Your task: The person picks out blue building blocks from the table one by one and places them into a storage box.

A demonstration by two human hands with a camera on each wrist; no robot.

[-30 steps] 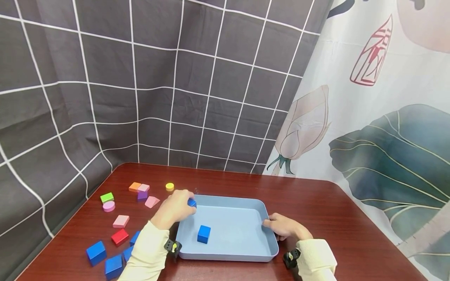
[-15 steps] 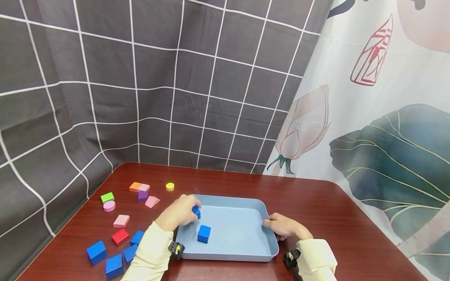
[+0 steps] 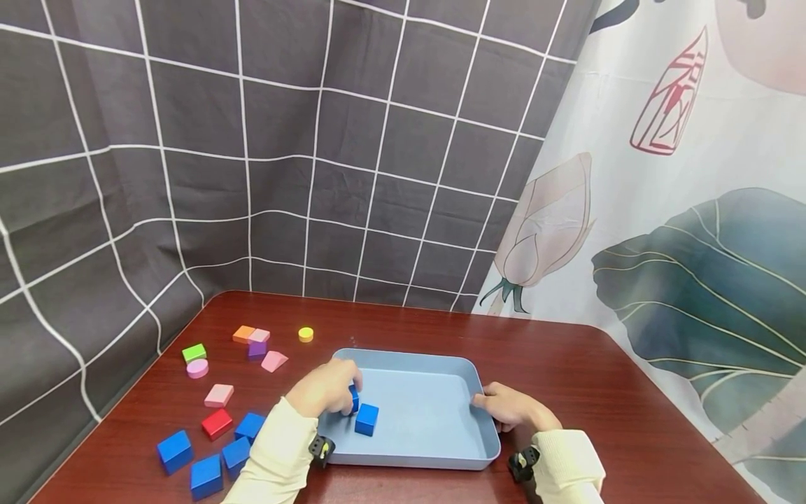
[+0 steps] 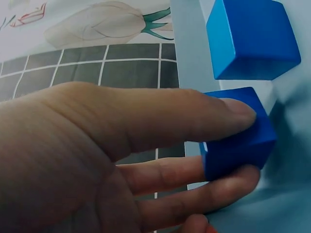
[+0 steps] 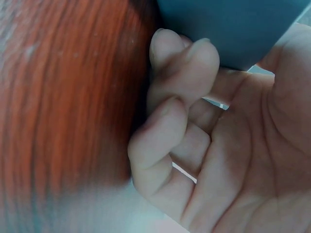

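My left hand (image 3: 326,388) is over the left side of a light blue tray (image 3: 428,402). Between its thumb and fingers it pinches a blue cube (image 4: 243,141), low inside the tray. Close beside that one, a second blue cube (image 3: 366,420) rests on the tray floor; the left wrist view shows this other cube (image 4: 255,39) just past the thumb. My right hand (image 3: 513,406) grips the tray's right wall, thumb over the rim and fingers curled on the outside. In the right wrist view those curled fingers (image 5: 163,131) lie against the wooden table.
Left of the tray, several blue cubes (image 3: 206,477) and a red block (image 3: 217,423) lie on the brown table (image 3: 548,364). Further back are pink blocks (image 3: 219,395), a green block (image 3: 194,353), an orange block (image 3: 243,334), a purple block (image 3: 257,349) and a yellow disc (image 3: 305,334).
My left hand has carried its blue cube from the tray's back left rim inward and toward me, down beside the other cube. The right hand has stayed at the right wall.
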